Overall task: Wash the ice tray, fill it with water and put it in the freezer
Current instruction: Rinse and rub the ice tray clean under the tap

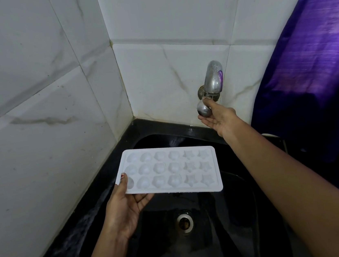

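Here, ice tray [170, 171]: white, held level above the black sink [218, 218], moulds facing up, some round, some star-shaped.
Left hand [123, 206]: fingers grip the tray's near-left corner, thumb on top, the others underneath.
Right hand [218, 115]: reaches to the tap [213, 80]; thumb and fingers close around its round knob [203, 108].
Edges: tray's left end lies near the tiled wall [33, 102]; its right end hangs free over the basin.
Open room: the basin below the tray is bare down to the drain [184, 222].
Right side: a purple cloth [315, 57] hangs just beside the tap.
Hard to tell: whether the moulds hold water; no stream shows at the tap.
Cut off: both arms leave the view at the bottom edge.
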`<state>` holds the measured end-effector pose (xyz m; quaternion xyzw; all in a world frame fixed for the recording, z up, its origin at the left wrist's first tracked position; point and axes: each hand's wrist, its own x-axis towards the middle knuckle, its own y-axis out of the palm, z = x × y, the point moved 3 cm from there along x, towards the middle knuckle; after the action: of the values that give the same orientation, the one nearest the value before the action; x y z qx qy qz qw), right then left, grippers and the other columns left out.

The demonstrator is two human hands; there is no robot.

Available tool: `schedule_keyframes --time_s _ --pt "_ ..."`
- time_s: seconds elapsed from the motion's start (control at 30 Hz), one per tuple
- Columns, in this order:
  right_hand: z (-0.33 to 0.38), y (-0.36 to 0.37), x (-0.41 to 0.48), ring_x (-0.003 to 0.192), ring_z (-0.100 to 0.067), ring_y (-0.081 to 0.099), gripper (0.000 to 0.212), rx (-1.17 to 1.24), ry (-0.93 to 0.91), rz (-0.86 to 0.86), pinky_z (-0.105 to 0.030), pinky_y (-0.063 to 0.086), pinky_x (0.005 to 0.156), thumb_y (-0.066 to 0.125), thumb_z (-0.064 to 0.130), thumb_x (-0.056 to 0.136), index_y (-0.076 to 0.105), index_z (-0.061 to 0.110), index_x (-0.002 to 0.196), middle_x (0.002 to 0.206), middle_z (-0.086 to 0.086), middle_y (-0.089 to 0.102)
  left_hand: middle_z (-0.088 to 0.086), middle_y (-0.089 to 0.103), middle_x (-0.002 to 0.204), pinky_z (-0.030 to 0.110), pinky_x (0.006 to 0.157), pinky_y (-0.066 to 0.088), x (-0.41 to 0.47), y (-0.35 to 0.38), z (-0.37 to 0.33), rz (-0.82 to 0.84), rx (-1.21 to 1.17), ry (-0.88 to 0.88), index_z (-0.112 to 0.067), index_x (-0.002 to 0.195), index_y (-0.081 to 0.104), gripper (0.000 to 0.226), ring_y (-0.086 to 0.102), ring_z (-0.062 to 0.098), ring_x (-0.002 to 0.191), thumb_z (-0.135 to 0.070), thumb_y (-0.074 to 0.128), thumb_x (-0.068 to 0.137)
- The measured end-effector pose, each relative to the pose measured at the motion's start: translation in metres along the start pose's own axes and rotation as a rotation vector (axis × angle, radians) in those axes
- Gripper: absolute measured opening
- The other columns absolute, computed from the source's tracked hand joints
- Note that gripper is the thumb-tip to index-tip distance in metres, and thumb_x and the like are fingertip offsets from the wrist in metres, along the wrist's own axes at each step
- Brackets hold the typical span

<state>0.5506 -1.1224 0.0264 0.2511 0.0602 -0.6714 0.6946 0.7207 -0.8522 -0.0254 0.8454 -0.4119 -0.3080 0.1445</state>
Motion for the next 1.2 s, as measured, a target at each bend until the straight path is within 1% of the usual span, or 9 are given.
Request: schedule_keyframes --time_s 0.1,0.23,0.5,0.7,0.8,0.9,1.03,1.13,1.2 --pt "0.0010 0.0000 0.0003 0.069 -0.021 0.073 0.059 -0.015 0.004 -0.006 -0.028 0.060 0.063 0.083 0.030 0.073 0.057 -0.002 0.115 0.096 -0.017 0.071 0.011 0.070 0.116 0.034 0.063 0.060 0.0002 -0.0003 0.0001 -0.002 -0.002 0.001 -0.013 0.133 0.050 0.044 0.072 0.026 0.092 -0.038 0.044 0.098" --pt "0.0024 0.0007 -0.0004 0.066 -0.019 0.073 0.056 -0.055 0.009 -0.011 -0.023 0.057 0.054 0.082 0.031 0.074 0.059 0.000 0.114 0.094 -0.015 0.072 0.011 0.070 0.114 0.034 0.063 0.060 0.0000 0.0003 0.0001 0.002 0.002 0.001 -0.013 0.132 0.051 0.042 0.072 0.026 0.091 -0.038 0.044 0.099" --pt "0.0030 0.0008 0.0006 0.069 -0.020 0.073 0.051 -0.078 0.015 -0.018 -0.025 0.058 0.058 0.082 0.032 0.074 0.062 0.001 0.109 0.092 -0.013 0.072 0.011 0.071 0.114 0.032 0.061 0.060 0.0005 0.0044 -0.0020 0.011 0.002 0.006 -0.013 0.131 0.052 0.042 0.073 0.025 0.088 -0.039 0.043 0.099" --pt "0.0012 0.0003 0.0021 0.068 -0.020 0.073 0.052 -0.076 0.002 -0.017 -0.025 0.057 0.056 0.082 0.031 0.074 0.062 -0.001 0.110 0.089 -0.012 0.072 0.011 0.071 0.114 0.031 0.060 0.059 -0.0001 0.0031 -0.0019 0.015 0.006 0.008 -0.012 0.131 0.052 0.042 0.073 0.025 0.088 -0.039 0.043 0.099" --pt "0.0010 -0.0005 0.0027 0.074 -0.022 0.073 0.048 -0.071 0.003 -0.025 -0.027 0.060 0.062 0.080 0.029 0.077 0.061 -0.001 0.109 0.089 -0.012 0.070 0.010 0.071 0.113 0.031 0.060 0.059 0.0001 0.0022 -0.0014 0.013 0.007 0.010 -0.013 0.131 0.052 0.042 0.073 0.024 0.088 -0.039 0.043 0.099" --pt "0.0015 -0.0009 0.0017 0.077 -0.024 0.073 0.044 -0.068 -0.003 0.004 -0.027 0.059 0.063 0.080 0.029 0.077 0.064 0.000 0.106 0.090 -0.012 0.070 0.010 0.071 0.112 0.032 0.061 0.060 0.0007 0.0020 -0.0010 0.009 0.002 0.006 -0.013 0.132 0.051 0.042 0.073 0.025 0.089 -0.038 0.043 0.099" --pt "-0.0010 -0.0021 0.0040 0.080 -0.026 0.072 0.029 -0.051 -0.005 0.020 -0.031 0.059 0.073 0.073 0.024 0.084 0.064 0.001 0.099 0.092 -0.012 0.070 0.009 0.072 0.110 0.032 0.062 0.060 0.0013 0.0017 -0.0004 0.001 -0.003 0.004 -0.013 0.130 0.052 0.041 0.073 0.025 0.089 -0.038 0.044 0.099" --pt "-0.0016 -0.0008 0.0054 0.080 -0.026 0.072 0.029 -0.036 -0.002 0.026 -0.032 0.059 0.076 0.071 0.022 0.086 0.063 0.000 0.103 0.095 -0.014 0.070 0.009 0.072 0.110 0.032 0.061 0.060 0.0015 0.0018 0.0001 -0.002 -0.002 0.004 -0.014 0.128 0.053 0.038 0.073 0.025 0.089 -0.038 0.043 0.099" --pt "-0.0015 -0.0006 0.0063 0.078 -0.026 0.071 0.028 -0.004 0.013 0.016 -0.033 0.059 0.079 0.073 0.022 0.085 0.062 0.000 0.097 0.089 -0.014 0.068 0.010 0.072 0.111 0.032 0.061 0.060 0.0015 0.0022 0.0000 0.002 0.000 0.004 -0.015 0.125 0.055 0.036 0.073 0.025 0.089 -0.038 0.043 0.099"
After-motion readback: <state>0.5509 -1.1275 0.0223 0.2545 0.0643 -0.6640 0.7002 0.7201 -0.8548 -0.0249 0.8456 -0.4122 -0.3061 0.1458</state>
